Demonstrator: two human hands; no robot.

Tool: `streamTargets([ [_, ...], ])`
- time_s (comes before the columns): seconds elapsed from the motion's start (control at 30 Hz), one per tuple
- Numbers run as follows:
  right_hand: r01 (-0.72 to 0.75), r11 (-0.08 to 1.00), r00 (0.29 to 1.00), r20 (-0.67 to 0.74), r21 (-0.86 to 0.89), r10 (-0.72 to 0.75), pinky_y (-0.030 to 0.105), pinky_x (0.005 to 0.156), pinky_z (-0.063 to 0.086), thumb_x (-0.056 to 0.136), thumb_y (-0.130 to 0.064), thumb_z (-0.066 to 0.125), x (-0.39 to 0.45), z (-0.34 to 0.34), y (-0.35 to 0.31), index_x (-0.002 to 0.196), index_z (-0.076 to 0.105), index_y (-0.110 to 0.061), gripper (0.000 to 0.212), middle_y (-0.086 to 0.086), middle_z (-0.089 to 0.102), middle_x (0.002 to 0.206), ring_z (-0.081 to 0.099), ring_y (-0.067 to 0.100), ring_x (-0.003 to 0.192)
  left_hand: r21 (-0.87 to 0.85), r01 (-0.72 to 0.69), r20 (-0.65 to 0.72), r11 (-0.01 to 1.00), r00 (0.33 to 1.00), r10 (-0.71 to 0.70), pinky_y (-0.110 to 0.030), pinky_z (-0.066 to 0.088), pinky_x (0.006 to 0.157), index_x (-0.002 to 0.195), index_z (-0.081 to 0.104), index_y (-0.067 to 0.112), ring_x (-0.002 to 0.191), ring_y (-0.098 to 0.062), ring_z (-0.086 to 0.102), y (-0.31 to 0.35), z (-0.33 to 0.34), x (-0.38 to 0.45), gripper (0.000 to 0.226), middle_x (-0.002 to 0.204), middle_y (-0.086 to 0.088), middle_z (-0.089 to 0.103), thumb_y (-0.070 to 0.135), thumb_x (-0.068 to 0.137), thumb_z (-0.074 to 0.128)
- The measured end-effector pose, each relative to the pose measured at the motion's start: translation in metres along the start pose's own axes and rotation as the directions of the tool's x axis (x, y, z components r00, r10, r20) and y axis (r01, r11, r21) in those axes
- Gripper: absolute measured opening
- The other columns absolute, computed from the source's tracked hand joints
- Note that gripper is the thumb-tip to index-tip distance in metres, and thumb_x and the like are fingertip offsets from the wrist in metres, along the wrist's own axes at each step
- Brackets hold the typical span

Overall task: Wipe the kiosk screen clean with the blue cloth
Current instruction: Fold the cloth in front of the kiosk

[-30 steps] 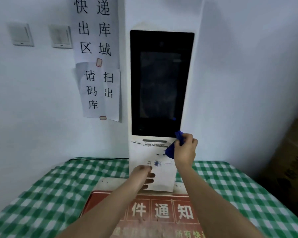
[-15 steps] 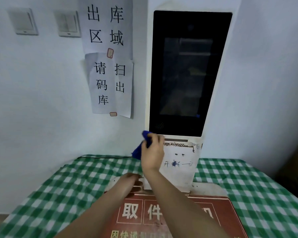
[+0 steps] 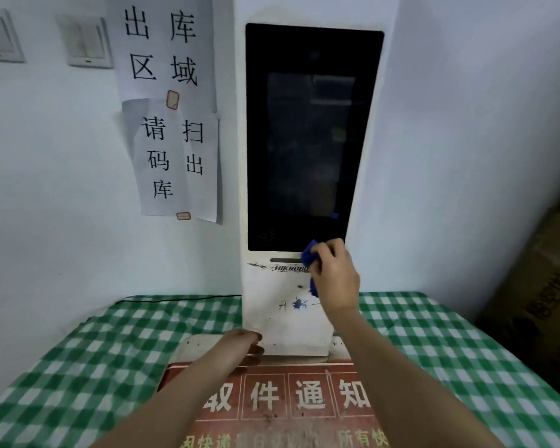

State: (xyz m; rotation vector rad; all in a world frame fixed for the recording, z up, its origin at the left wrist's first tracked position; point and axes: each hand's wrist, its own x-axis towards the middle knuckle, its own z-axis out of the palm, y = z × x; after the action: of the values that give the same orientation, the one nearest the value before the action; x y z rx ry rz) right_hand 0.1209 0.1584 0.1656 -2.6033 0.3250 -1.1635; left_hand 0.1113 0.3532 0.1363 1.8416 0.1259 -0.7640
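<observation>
Right hand point(image 3: 335, 276) pinched the blue cloth point(image 3: 310, 256) at the screen's point(image 3: 307, 140) bottom right corner. Left hand point(image 3: 244, 342) gripped the kiosk point(image 3: 285, 321) base, fingers hidden. Wadded so small, the cloth could have skipped most of the glass.

Showing now, by count: one kiosk point(image 3: 282, 318) carrying one dark screen point(image 3: 307, 140); one blue cloth point(image 3: 310, 257); two hands, left point(image 3: 244, 342) and right point(image 3: 337, 276); two wall switches point(image 3: 86, 42); two paper notices point(image 3: 165, 46) hanging on the wall; one red sign point(image 3: 282, 402) lying on one checked bench point(image 3: 78, 367); one cardboard box point(image 3: 543, 286) standing alongside.
</observation>
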Motion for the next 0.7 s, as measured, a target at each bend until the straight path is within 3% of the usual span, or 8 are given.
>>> streamTargets([
  [0.07,-0.158,0.987,0.987,-0.021,0.02,0.159,0.033,0.05,0.046,0.085,-0.006,0.057,-0.001,-0.013,0.021,0.098,0.06,-0.015,0.017,0.003,0.05,0.106,0.055,0.022,0.083,0.023,-0.014,0.026,1.0,1.0,0.013,-0.025,0.045,0.071,0.122,0.057,0.01,0.077,-0.015,0.064,0.004,0.01,-0.004,0.03,0.1,-0.006,0.071,0.018,0.096,0.044],
  [0.2,-0.453,0.888,0.891,0.003,0.08,0.454,0.031,0.055,0.044,0.089,-0.007,0.052,-0.009,-0.031,0.047,0.107,0.058,-0.012,0.019,0.007,0.046,0.116,0.058,0.027,0.076,0.059,-0.062,0.052,0.996,0.997,0.059,-0.025,0.046,0.073,0.122,0.057,0.008,0.078,-0.017,0.064,0.01,0.03,-0.017,0.031,0.1,-0.005,0.071,0.017,0.095,0.044],
  [0.3,-0.48,0.859,0.877,0.131,0.177,0.463,0.03,0.065,0.046,0.091,-0.009,0.055,-0.018,-0.039,0.047,0.112,0.056,-0.012,0.022,0.006,0.039,0.122,0.055,0.022,0.077,0.067,-0.117,0.05,0.991,0.992,0.114,-0.028,0.048,0.082,0.125,0.055,0.008,0.084,-0.016,0.063,0.022,0.049,-0.027,0.032,0.104,-0.003,0.068,0.021,0.098,0.043],
  [0.4,-0.565,0.744,0.825,0.282,0.357,0.49,0.026,0.077,0.044,0.092,-0.013,0.057,-0.024,-0.05,0.039,0.113,0.056,-0.013,0.022,0.001,0.036,0.116,0.052,0.017,0.081,-0.024,-0.198,0.034,0.98,0.979,0.199,-0.034,0.045,0.091,0.131,0.05,0.008,0.094,-0.021,0.059,0.04,0.078,-0.034,0.036,0.108,-0.005,0.061,0.021,0.099,0.04],
  [0.53,-0.637,0.601,0.77,0.424,0.482,0.477,0.023,0.07,0.041,0.09,-0.018,0.062,-0.034,-0.07,0.045,0.107,0.057,-0.012,0.019,-0.001,0.054,0.102,0.054,0.017,0.085,-0.127,-0.307,0.026,0.943,0.95,0.312,-0.033,0.044,0.087,0.132,0.047,0.016,0.106,-0.022,0.056,0.065,0.123,-0.044,0.037,0.114,-0.004,0.055,0.028,0.098,0.04],
  [0.63,-0.655,0.569,0.755,0.443,0.497,0.483,0.026,0.072,0.042,0.092,-0.02,0.06,-0.041,-0.09,0.063,0.098,0.058,-0.014,0.009,-0.002,0.061,0.094,0.059,0.017,0.086,-0.229,-0.313,0.04,0.922,0.943,0.33,-0.041,0.05,0.096,0.125,0.052,0.011,0.111,-0.027,0.06,0.078,0.155,-0.048,0.034,0.123,-0.009,0.061,0.028,0.096,0.046],
  [0.7,-0.662,0.576,0.749,0.438,0.479,0.497,0.026,0.069,0.044,0.093,-0.019,0.057,-0.042,-0.103,0.079,0.095,0.059,-0.013,0.007,-0.001,0.062,0.091,0.059,0.016,0.083,-0.259,-0.296,0.039,0.919,0.948,0.317,-0.041,0.051,0.095,0.121,0.052,0.008,0.107,-0.028,0.062,0.085,0.173,-0.049,0.03,0.118,-0.011,0.062,0.023,0.095,0.051],
])
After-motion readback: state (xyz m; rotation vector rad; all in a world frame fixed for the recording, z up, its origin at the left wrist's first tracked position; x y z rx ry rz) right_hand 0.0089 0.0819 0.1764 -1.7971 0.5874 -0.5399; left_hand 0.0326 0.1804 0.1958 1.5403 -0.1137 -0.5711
